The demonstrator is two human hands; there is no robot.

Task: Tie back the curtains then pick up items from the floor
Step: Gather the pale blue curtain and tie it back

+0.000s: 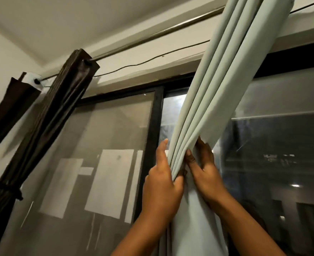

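While the dark brown curtain (41, 115) hangs tied at the left, the left hand (161, 185) and right hand (204, 172) pinch the gathered folds of the pale green fabric curtain (217, 85) before the black-framed window (155, 126).

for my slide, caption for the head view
Both hands, left and right, gather the pale curtain into pleats.
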